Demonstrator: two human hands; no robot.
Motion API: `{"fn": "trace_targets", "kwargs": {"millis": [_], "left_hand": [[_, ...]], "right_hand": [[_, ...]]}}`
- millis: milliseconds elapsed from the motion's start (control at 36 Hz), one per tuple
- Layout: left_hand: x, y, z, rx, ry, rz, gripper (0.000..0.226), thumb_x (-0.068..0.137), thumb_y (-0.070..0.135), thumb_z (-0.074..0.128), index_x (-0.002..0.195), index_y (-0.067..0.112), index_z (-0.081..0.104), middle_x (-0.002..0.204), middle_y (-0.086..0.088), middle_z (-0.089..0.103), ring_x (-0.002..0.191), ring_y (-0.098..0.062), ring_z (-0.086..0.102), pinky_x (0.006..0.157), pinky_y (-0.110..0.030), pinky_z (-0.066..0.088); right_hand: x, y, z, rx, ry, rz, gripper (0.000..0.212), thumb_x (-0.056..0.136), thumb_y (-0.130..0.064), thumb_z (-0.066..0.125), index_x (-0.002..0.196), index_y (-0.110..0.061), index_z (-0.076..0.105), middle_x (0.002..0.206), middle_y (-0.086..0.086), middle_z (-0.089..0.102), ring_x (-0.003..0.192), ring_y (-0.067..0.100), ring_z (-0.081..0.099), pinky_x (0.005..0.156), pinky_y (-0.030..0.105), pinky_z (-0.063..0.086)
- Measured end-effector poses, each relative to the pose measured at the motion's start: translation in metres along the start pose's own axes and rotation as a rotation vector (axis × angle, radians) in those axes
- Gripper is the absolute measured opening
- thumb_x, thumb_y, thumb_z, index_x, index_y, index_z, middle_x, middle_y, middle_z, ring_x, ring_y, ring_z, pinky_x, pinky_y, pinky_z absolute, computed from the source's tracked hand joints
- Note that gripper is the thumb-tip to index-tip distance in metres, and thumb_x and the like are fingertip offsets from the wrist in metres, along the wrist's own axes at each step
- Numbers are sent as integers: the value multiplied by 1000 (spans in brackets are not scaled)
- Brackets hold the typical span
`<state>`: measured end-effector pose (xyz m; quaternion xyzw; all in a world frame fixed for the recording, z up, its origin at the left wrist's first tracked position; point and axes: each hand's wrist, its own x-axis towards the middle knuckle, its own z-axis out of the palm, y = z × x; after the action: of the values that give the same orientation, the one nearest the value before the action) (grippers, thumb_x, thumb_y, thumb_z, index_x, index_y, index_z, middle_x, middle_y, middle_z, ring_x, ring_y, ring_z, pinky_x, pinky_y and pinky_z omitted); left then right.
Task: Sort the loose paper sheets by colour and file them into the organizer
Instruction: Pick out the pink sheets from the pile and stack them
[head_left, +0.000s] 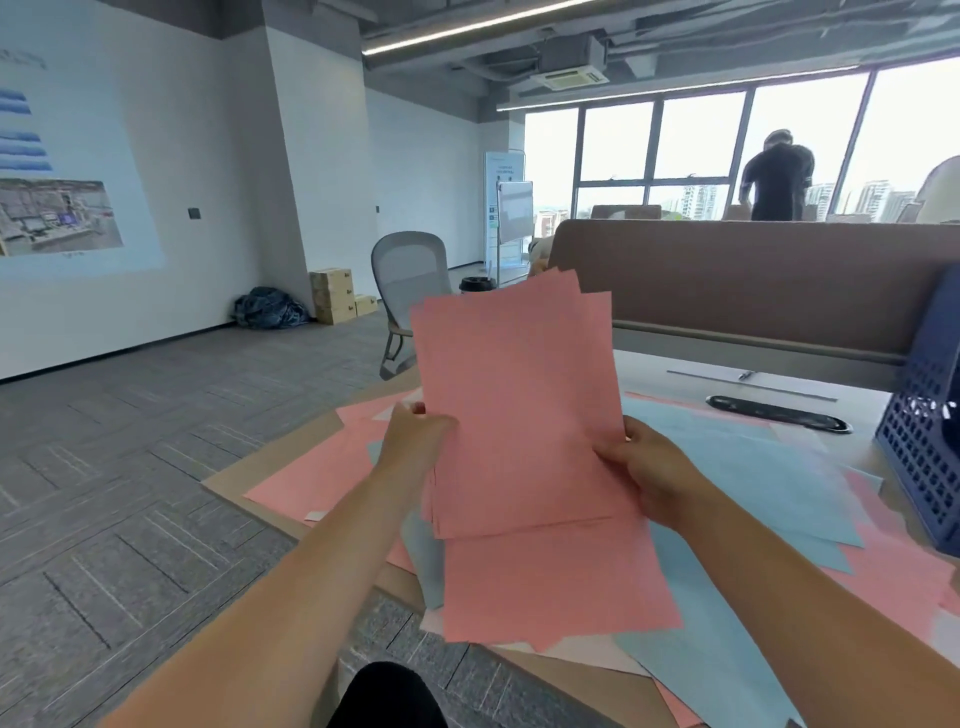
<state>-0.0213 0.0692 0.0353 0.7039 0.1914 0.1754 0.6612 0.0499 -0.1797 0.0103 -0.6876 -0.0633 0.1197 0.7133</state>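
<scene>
Head view, left hand (415, 439), right hand (647, 467), fingers (613, 452) gripping one pink stack (519, 405), one organizer (924, 457)

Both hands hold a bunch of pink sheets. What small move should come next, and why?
Probably tap the pink stack square: its top corners fan out unevenly, while the left hand and right hand grip its sides. Squared, it should slide into the blue organizer easier.

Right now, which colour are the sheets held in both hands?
Pink: the held sheets show clearly in the head view.
</scene>
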Motion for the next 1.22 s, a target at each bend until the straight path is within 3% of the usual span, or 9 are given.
{"fn": "trace_targets", "kwargs": {"millis": [111,194,306,472,556,667,861,1056,1222], "left_hand": [[3,20,4,-73,-75,6,13,82,15,75,89,16,64,91,-2,64,87,-19,57,81,-30,46],[8,30,8,-149,-117,-6,14,81,20,78,91,19,69,96,-1,68,99,-19,59,99,-33,43],[5,46,17,-231,-196,124,20,90,3,65,108,11,67,99,-5,72,95,-21,67,84,-30,53],[3,74,29,-167,-127,333,29,91,11,63,120,17,66,116,-3,71,111,-24,65,103,-45,47],[0,89,36,-139,-113,391,25,85,19,64,110,24,69,110,-2,73,106,-24,68,99,-48,50],[0,100,43,-58,-81,434,16,79,31,62,94,30,66,104,-2,71,98,-24,67,100,-50,48],[-1,96,50,2,-19,491,5,86,30,57,85,33,61,97,-3,67,92,-26,65,92,-46,50],[2,85,47,-120,-25,420,34,85,31,68,117,23,65,111,6,71,105,-16,66,100,-38,49],[6,81,41,-130,-89,397,42,77,33,76,116,21,68,107,5,74,102,-13,68,101,-42,50]], "right_hand": [[-3,-9,-9,16,11,-67,27,94,-9,63,119,-18,66,108,7,75,100,28,72,86,43,58],[-4,-18,-16,39,37,-115,26,95,-7,61,116,-19,67,105,5,76,94,24,72,81,39,58],[-5,-35,-23,29,51,-175,27,93,-3,61,114,-17,68,105,4,76,92,21,72,80,36,56],[-6,-71,-26,-116,118,-270,28,74,1,63,98,-8,74,92,10,76,75,21,69,64,30,50],[-7,-85,-27,-118,129,-307,38,63,-5,61,99,-10,75,91,8,76,77,23,69,63,31,52],[-8,-97,-21,-165,170,-366,38,72,4,53,94,-17,77,90,6,77,79,24,71,77,46,58],[-6,-91,-10,-175,265,-398,39,73,0,50,85,-26,75,84,0,76,80,26,71,69,40,57],[-6,-83,-10,-111,170,-379,22,84,-11,66,97,-27,73,96,-3,77,96,24,72,88,43,58],[-3,-81,-10,-140,170,-403,25,79,-27,78,101,-33,67,102,-10,74,95,15,71,86,37,57]]}}
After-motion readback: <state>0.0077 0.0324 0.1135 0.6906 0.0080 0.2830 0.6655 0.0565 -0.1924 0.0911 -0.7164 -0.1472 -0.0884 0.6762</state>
